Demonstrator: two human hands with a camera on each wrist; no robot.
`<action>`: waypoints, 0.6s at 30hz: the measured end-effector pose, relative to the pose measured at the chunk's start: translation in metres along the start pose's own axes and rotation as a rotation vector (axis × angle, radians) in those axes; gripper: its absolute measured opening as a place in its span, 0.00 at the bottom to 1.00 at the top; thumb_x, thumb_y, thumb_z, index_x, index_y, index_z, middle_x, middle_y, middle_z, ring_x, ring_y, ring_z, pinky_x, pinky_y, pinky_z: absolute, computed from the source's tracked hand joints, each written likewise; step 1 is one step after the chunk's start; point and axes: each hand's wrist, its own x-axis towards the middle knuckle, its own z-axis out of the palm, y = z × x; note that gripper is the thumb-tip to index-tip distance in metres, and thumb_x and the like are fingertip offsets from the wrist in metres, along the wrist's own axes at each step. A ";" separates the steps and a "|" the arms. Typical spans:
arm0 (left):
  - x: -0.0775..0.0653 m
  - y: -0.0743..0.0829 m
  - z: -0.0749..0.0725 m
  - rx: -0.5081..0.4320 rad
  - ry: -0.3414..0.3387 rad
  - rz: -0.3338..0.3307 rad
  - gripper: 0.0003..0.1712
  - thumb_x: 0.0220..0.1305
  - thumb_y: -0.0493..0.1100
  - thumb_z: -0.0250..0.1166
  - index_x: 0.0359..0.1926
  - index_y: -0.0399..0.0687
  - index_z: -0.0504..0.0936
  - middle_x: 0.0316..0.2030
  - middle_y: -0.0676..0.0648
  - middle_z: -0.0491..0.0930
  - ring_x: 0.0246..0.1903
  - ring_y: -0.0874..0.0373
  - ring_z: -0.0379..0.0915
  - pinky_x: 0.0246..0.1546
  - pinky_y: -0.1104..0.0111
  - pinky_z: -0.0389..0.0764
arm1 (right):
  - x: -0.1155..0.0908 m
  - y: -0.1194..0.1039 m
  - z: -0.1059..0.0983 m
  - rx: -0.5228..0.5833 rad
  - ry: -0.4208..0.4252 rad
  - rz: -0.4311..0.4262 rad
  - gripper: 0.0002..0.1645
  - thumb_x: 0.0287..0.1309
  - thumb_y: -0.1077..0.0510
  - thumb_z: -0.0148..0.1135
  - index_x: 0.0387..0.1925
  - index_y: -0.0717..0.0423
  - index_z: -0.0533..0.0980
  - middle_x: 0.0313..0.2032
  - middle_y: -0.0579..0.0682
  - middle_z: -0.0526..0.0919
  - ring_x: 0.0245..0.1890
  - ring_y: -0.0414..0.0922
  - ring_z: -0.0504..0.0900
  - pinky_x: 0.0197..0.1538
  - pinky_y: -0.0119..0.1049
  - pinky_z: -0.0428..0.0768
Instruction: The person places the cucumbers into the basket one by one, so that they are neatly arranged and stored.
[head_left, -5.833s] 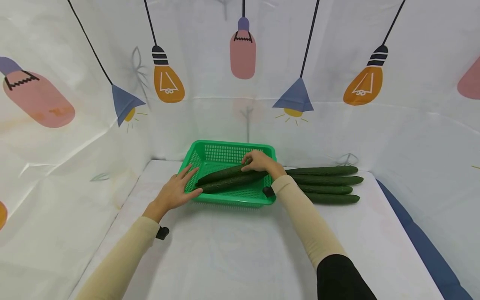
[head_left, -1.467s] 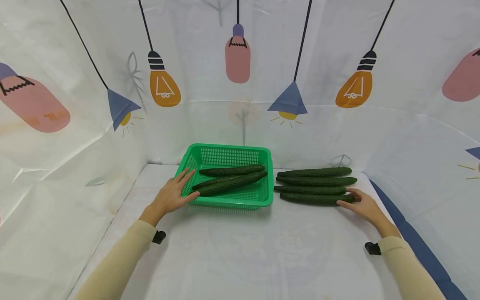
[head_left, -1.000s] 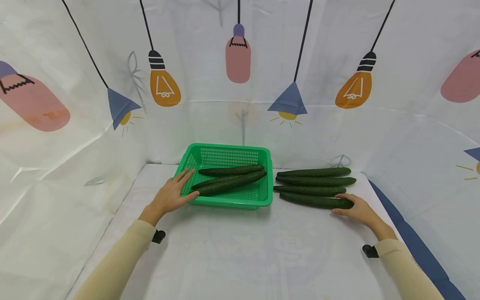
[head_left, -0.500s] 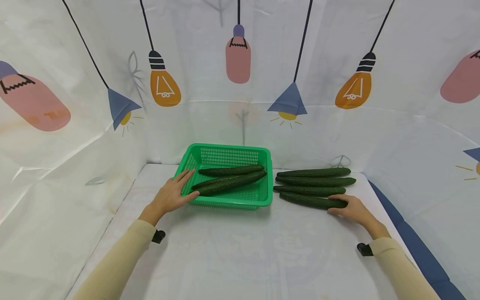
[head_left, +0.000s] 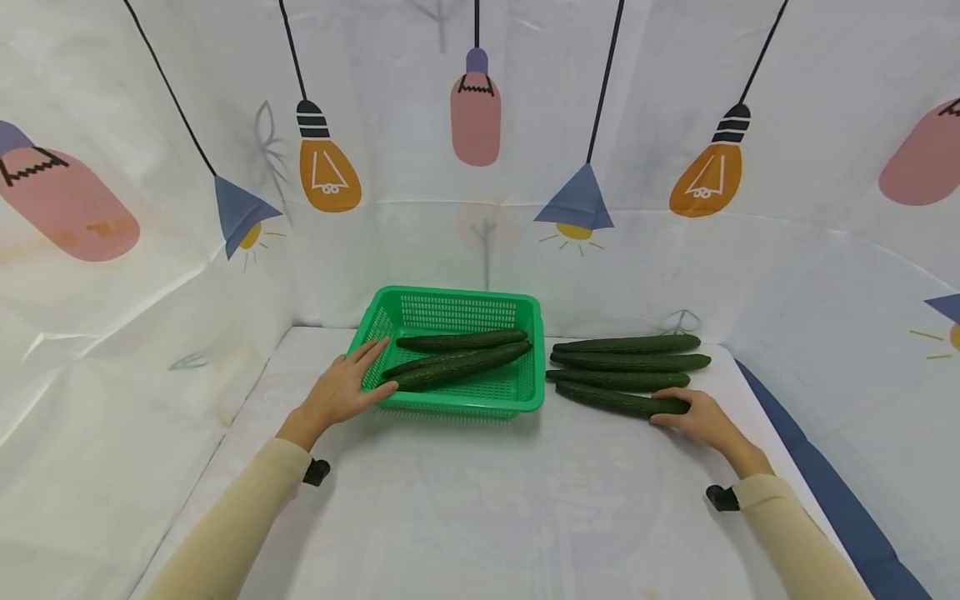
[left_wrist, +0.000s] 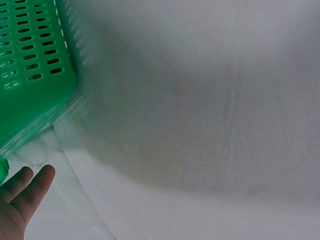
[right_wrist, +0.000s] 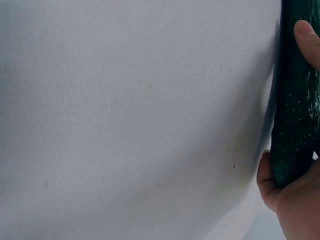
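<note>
My right hand (head_left: 699, 418) grips the right end of the nearest cucumber (head_left: 607, 400) in a row of dark green cucumbers on the table. The right wrist view shows fingers against that bumpy cucumber (right_wrist: 295, 115), one along its side and others at its end. At the left, my left hand (head_left: 339, 396) rests at the front left corner of a green plastic basket (head_left: 450, 406), fingers spread. Three cucumbers lie inside the basket, two of them close together at the front. In the left wrist view, two straight fingertips show just below the basket's perforated wall (left_wrist: 35, 95).
Three more cucumbers (head_left: 630, 362) lie side by side behind the gripped one, just right of the basket. A white sheet printed with lamps (head_left: 480, 242) hangs behind and at the sides. The white-covered table (head_left: 480, 508) has its right edge near my right arm.
My right hand has left the basket, where it held a cucumber, and moved to the nearest cucumber's right end. It has slid slightly left along it. My left hand has stayed at the basket.
</note>
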 end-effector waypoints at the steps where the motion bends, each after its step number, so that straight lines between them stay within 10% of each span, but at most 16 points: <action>1: 0.000 0.000 0.000 -0.002 0.000 0.000 0.51 0.68 0.69 0.60 0.83 0.58 0.51 0.79 0.39 0.58 0.71 0.29 0.63 0.65 0.33 0.66 | 0.000 -0.001 0.000 0.005 -0.002 0.004 0.35 0.58 0.40 0.74 0.60 0.58 0.81 0.62 0.73 0.77 0.63 0.74 0.72 0.59 0.71 0.72; 18: 0.002 -0.002 0.003 -0.014 0.001 0.007 0.51 0.68 0.69 0.60 0.83 0.60 0.51 0.78 0.38 0.58 0.69 0.28 0.65 0.70 0.33 0.58 | -0.001 -0.014 -0.003 0.045 0.025 -0.075 0.31 0.59 0.43 0.75 0.58 0.55 0.82 0.59 0.66 0.82 0.61 0.68 0.77 0.57 0.66 0.76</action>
